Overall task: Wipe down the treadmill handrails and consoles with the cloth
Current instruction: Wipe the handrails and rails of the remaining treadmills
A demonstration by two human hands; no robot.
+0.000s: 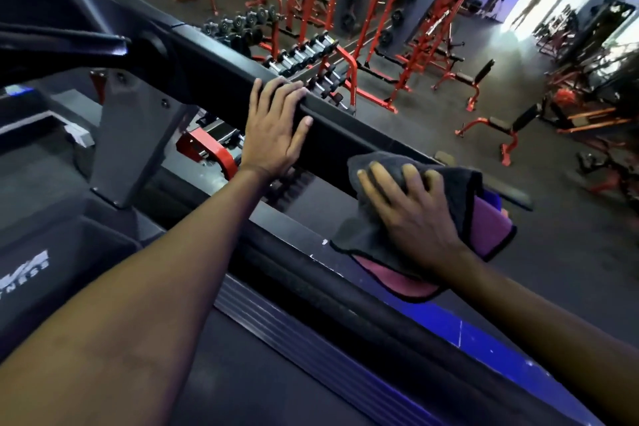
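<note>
A black treadmill handrail (221,69) runs diagonally from upper left down to the right. My left hand (275,130) lies flat on it with fingers spread, holding nothing. Further down the rail, my right hand (411,214) presses a grey cloth (453,183) with a purple underside onto the rail, fingers spread over it. The cloth drapes over both sides of the rail and hides its end. The console area (38,21) sits dark at upper left.
The grey upright post (131,135) stands left of my left arm. The treadmill belt and side rail (311,339) lie below. Beyond the handrail are a dumbbell rack (304,55), red squat racks (408,28) and benches (498,128) on the gym floor.
</note>
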